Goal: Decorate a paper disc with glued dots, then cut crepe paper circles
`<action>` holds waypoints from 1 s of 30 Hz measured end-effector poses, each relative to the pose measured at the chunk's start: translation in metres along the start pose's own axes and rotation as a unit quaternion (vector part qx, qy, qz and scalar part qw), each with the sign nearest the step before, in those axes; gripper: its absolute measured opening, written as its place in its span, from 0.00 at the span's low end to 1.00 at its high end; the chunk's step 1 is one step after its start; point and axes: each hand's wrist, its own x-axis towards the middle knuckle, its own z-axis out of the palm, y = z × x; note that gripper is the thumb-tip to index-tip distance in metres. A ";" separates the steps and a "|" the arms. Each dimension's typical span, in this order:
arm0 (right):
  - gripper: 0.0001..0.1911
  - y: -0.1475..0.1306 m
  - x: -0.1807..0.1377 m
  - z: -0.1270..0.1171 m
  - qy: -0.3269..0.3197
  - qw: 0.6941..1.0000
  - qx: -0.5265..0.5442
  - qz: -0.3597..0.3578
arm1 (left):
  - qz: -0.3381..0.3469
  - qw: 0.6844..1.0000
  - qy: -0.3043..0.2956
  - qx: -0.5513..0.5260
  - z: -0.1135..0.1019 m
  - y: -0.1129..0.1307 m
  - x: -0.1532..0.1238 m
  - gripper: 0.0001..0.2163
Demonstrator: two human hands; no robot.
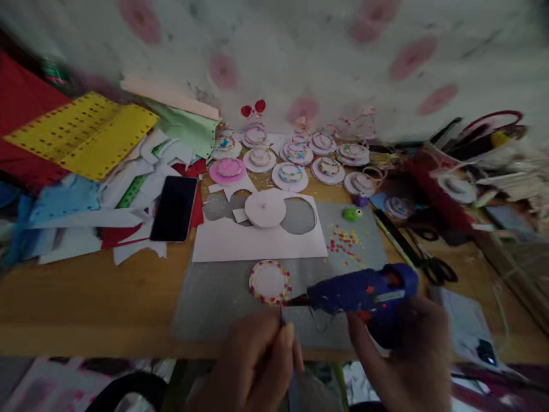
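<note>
My right hand [407,355] grips a blue hot glue gun [364,292], its nozzle pointing left beside a small white foam disc with a dotted coloured rim [270,281] on a grey mat [214,303]. My left hand [257,366] sits just below the disc, fingers pinched on a thin stick-like thing [283,323] I cannot make out.
A white sheet with round cut-outs and a plain disc [265,209] lies behind the mat. Several decorated discs [291,171] stand at the back. A black phone [174,207], paper scraps and yellow sheet [86,134] lie left; scissors [429,263] and clutter right.
</note>
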 end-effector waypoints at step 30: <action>0.17 -0.011 0.013 -0.004 -0.049 0.998 -0.027 0.007 | 0.028 0.999 0.017 0.014 -0.001 0.001 0.002 0.18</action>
